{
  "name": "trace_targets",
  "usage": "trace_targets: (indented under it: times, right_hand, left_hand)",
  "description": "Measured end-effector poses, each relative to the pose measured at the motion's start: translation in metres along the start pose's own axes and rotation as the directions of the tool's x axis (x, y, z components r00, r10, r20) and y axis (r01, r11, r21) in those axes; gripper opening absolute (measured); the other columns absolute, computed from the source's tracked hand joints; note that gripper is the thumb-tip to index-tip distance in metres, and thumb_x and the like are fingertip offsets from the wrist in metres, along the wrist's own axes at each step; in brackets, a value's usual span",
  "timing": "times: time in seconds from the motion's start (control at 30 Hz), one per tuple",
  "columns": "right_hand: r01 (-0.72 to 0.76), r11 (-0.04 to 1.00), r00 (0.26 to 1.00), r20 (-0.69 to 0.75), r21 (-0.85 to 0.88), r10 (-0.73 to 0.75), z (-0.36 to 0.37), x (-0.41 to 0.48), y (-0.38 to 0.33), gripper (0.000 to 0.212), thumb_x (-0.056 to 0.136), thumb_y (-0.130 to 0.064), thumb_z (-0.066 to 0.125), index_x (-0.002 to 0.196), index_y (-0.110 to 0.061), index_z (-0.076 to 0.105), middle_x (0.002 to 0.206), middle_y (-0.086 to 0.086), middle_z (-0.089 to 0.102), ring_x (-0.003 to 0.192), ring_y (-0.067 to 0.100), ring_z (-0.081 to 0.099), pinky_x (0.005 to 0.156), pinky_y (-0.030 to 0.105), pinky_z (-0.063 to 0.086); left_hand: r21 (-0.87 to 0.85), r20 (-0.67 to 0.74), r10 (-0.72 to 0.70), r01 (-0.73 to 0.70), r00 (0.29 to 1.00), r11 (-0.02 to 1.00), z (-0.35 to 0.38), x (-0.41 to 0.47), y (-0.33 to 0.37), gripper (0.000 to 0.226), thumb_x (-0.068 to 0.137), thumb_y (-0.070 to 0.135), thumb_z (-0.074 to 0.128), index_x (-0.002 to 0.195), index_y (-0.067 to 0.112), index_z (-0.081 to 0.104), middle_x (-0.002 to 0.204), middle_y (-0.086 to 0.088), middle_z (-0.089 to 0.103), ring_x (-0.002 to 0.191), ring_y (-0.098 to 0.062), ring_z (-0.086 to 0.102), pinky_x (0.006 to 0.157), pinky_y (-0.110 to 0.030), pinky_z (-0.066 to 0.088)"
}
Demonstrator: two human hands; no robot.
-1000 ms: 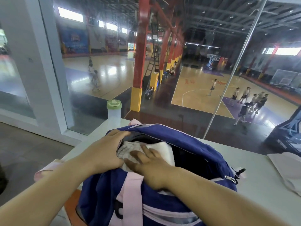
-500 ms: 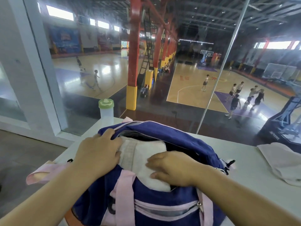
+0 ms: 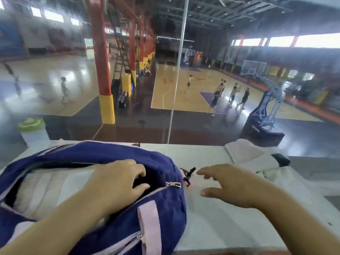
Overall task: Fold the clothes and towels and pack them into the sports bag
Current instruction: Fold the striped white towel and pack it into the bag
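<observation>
The blue sports bag (image 3: 114, 155) with pink straps lies open on the white table (image 3: 230, 214). A folded white towel (image 3: 46, 186) sits inside it. My left hand (image 3: 117, 183) rests at the bag's opening, fingers curled over the right end of the zip edge beside the zipper pull (image 3: 173, 184). My right hand (image 3: 233, 183) hovers over the table just right of the bag, fingers spread and empty, close to the bag's dark strap clip (image 3: 188, 174). A pile of pale pink and white clothes (image 3: 253, 157) lies at the table's far right.
A clear bottle with a green lid (image 3: 32, 131) stands at the table's back left. A glass wall with a metal pole (image 3: 176, 74) runs right behind the table, overlooking basketball courts with people. A dark item (image 3: 280, 160) lies on the clothes pile.
My right hand left the towel in the bag and moved right over the table. My left hand slid right along the bag's opening. The view turned right.
</observation>
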State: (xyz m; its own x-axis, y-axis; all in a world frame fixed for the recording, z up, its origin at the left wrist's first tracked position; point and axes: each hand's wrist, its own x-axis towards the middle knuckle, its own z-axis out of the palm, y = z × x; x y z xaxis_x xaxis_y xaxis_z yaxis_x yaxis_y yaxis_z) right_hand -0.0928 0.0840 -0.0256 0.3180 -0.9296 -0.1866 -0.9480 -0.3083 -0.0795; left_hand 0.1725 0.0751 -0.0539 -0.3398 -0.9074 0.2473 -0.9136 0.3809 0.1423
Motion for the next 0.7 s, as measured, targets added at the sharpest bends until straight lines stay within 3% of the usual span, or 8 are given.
trace_targets:
  times: [0.23,0.37,0.47,0.57,0.7]
  right_hand:
    - [-0.398,0.917,0.916,0.058,0.008,0.397,0.027,-0.026,0.126,0.064,0.087,-0.057,0.051,0.141,-0.031,0.033,0.144,-0.002,0.045,0.129,0.02,0.044,0.106,0.034,0.036]
    - [-0.57,0.822,0.822,0.019,0.006,0.57,0.047,-0.022,0.193,0.063,0.087,-0.061,0.046,0.14,-0.029,0.035,0.142,-0.001,0.047,0.125,0.022,0.048,0.103,0.038,0.041]
    - [-0.609,0.793,0.789,-0.082,0.025,0.609,0.061,-0.013,0.236,0.071,0.083,-0.074,0.025,0.132,-0.024,0.036,0.132,0.002,0.052,0.114,0.025,0.053,0.088,0.039,0.049]
    - [-0.652,0.74,0.705,-0.227,0.165,0.672,0.064,-0.008,0.264,0.073,0.087,-0.053,0.049,0.144,-0.017,0.02,0.147,0.004,0.034,0.127,0.028,0.043,0.095,0.039,0.043]
    - [-0.564,0.791,0.766,-0.207,0.238,0.609,0.075,0.001,0.3,0.091,0.089,-0.041,0.056,0.149,-0.022,-0.01,0.159,-0.002,0.003,0.142,0.025,0.02,0.11,0.035,0.029]
  left_hand:
    - [-0.153,0.095,0.151,-0.136,0.984,0.979,0.05,0.075,0.096,0.026,0.085,0.055,0.049,0.092,0.031,0.058,0.088,0.015,0.059,0.078,-0.007,0.053,0.062,-0.021,0.041]
    - [-0.255,0.168,0.213,-0.166,0.963,0.953,0.087,0.119,0.144,0.027,0.084,0.052,0.054,0.1,0.031,0.061,0.089,0.016,0.057,0.081,-0.007,0.054,0.073,-0.025,0.045]
    - [-0.291,0.236,0.228,-0.155,0.945,0.944,0.117,0.149,0.176,0.029,0.084,0.048,0.056,0.104,0.027,0.062,0.096,0.011,0.062,0.087,-0.011,0.057,0.079,-0.029,0.047]
    - [-0.353,0.287,0.228,-0.119,0.93,0.928,0.148,0.178,0.203,0.033,0.085,0.042,0.056,0.112,0.024,0.059,0.107,0.005,0.061,0.097,-0.015,0.058,0.086,-0.03,0.047]
    - [-0.389,0.286,0.248,-0.124,0.926,0.913,0.184,0.214,0.234,0.046,0.086,0.039,0.057,0.127,0.021,0.048,0.126,-0.004,0.051,0.117,-0.027,0.049,0.098,-0.035,0.04]
